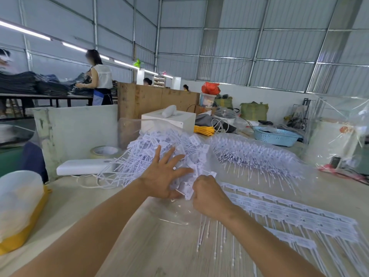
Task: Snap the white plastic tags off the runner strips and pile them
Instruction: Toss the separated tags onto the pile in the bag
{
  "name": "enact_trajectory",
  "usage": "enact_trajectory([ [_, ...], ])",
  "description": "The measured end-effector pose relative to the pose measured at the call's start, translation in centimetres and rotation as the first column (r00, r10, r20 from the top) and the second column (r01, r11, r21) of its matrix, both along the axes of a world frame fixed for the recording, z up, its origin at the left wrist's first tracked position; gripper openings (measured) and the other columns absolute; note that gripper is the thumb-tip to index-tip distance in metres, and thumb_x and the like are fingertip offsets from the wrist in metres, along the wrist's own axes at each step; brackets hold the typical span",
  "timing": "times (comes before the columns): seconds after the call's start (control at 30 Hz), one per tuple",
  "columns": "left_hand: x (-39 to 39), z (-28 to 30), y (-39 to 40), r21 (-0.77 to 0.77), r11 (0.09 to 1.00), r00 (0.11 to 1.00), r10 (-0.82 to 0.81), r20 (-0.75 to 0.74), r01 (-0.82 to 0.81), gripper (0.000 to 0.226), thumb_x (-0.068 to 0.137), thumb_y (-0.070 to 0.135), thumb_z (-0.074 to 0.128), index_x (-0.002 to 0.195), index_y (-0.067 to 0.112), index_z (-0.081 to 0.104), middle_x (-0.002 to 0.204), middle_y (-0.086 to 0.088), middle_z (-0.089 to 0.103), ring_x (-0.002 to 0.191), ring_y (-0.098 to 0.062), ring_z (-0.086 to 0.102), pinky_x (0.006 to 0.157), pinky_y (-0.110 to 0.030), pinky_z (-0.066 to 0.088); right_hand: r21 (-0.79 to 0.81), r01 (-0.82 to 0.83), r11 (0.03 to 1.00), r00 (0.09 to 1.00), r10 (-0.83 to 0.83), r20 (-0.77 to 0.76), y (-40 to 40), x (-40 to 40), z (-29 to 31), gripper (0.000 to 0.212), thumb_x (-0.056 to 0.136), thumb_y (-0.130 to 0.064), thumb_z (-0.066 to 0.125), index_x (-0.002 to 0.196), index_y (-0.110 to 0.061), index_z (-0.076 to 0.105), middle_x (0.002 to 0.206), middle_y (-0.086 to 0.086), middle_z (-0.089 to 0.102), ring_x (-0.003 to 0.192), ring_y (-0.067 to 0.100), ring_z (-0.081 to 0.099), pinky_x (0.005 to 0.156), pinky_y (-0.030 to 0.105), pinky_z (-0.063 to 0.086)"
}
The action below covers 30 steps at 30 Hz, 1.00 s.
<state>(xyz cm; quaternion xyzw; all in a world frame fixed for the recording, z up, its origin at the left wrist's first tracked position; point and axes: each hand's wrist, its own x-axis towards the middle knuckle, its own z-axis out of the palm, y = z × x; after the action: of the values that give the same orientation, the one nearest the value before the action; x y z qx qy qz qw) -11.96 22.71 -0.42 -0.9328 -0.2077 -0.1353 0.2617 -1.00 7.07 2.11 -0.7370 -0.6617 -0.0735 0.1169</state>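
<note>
Risk of scattering: left hand (163,176) spread flat on pile (159,154), right hand (207,194) beside it pinching tags (187,191); careless shove, tags off worktop (123,232).

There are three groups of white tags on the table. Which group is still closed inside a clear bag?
The bagged bundle of tags, far right beside the blue basket. The loose pile under the left hand and the flat runner strips lie unwrapped.

No text can be read; the print on the tags (265,204) is too blurred to make out.
</note>
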Motion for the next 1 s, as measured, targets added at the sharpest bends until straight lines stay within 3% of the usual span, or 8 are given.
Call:
enact_trajectory([
  [0.13,-0.6,-0.1,-0.7,-0.026,0.999,0.997,-0.04,0.06,0.042,0.077,0.078,0.074,0.044,0.142,0.031,0.036,0.149,-0.006,0.031,0.143,-0.035,0.013,0.109,-0.063,-0.008,-0.033,0.163,0.986,0.985,-0.161,0.058,1.9,1.1,0.3,0.025,0.09,-0.008,0.048,0.11,0.0,0.06,0.12,0.021,0.055,0.111,0.032,0.051,0.093,0.033,0.035],
  [0.23,-1.0,-0.7,-1.2,0.005,0.995,0.992,-0.104,0.067,0.104,0.067,0.08,0.065,0.053,0.133,0.026,0.051,0.138,-0.011,0.047,0.135,-0.039,0.033,0.107,-0.069,0.014,-0.027,0.261,0.965,0.959,-0.262,-0.106,3.2,2.2,0.6,0.038,0.091,-0.013,0.055,0.126,-0.001,0.048,0.134,0.02,0.033,0.112,0.034,0.051,0.096,0.034,0.041],
  [0.3,-1.1,-1.1,-1.2,0.034,0.988,0.982,-0.157,0.105,0.154,0.059,0.079,0.061,0.058,0.127,0.026,0.059,0.131,-0.013,0.055,0.13,-0.041,0.041,0.1,-0.07,0.027,-0.022,0.322,0.946,0.921,-0.319,-0.225,3.7,2.9,1.2,0.066,0.089,-0.012,0.058,0.144,0.001,0.023,0.149,0.02,0.013,0.124,0.035,0.046,0.098,0.033,0.04],
  [0.4,-1.1,-1.2,-1.0,0.019,0.99,0.986,-0.142,0.088,0.141,0.055,0.084,0.061,0.052,0.131,0.033,0.054,0.135,-0.013,0.051,0.132,-0.042,0.037,0.101,-0.068,0.029,0.014,0.391,0.92,0.847,-0.354,-0.396,4.3,4.5,1.9,0.092,0.089,-0.009,0.058,0.149,-0.007,-0.011,0.157,0.015,-0.014,0.138,0.033,0.031,0.095,0.031,0.041],
  [0.5,-0.9,-1.1,-1.0,0.043,0.999,1.0,-0.027,0.0,0.027,0.054,0.09,0.055,0.04,0.141,0.037,0.038,0.145,-0.013,0.041,0.137,-0.041,0.027,0.107,-0.065,0.022,0.032,0.467,0.884,0.759,-0.382,-0.528,4.5,6.2,2.1,0.099,0.087,-0.004,0.057,0.147,-0.013,-0.022,0.158,0.013,-0.014,0.135,0.034,0.035,0.073,0.023,0.042],
  [0.67,0.5,-1.2,-0.9,0.023,0.997,0.993,0.073,-0.088,-0.072,0.064,0.095,0.053,0.035,0.147,0.041,-0.001,0.158,-0.011,-0.001,0.143,-0.039,-0.01,0.11,-0.065,-0.003,-0.017,0.452,0.892,0.772,-0.401,-0.494,4.0,7.3,2.3,0.096,0.087,-0.001,0.055,0.149,-0.018,-0.016,0.159,0.009,-0.01,0.141,0.032,0.023,0.079,0.025,0.038],
  [0.83,0.9,-0.4,-1.4,0.019,0.994,0.984,0.106,-0.142,-0.104,0.068,0.09,0.066,0.029,0.144,0.048,-0.01,0.157,-0.01,-0.013,0.141,-0.042,-0.016,0.107,-0.067,-0.006,-0.044,0.263,0.964,0.881,-0.259,-0.396,2.9,6.7,2.5,0.088,0.087,0.004,0.052,0.152,-0.013,-0.004,0.16,0.007,-0.003,0.146,0.023,0.008,0.107,0.025,0.025],
  [1.0,0.6,1.5,-2.0,-0.032,0.999,0.994,-0.014,-0.104,0.011,0.069,0.09,0.062,0.038,0.14,0.056,-0.009,0.156,-0.004,-0.022,0.141,-0.04,-0.018,0.108,-0.063,-0.009,-0.133,0.131,0.982,0.969,-0.155,-0.192,1.4,6.0,2.0,0.072,0.09,-0.004,0.053,0.15,-0.008,0.015,0.156,0.011,0.019,0.143,0.026,0.022,0.113,0.029,0.021],
])
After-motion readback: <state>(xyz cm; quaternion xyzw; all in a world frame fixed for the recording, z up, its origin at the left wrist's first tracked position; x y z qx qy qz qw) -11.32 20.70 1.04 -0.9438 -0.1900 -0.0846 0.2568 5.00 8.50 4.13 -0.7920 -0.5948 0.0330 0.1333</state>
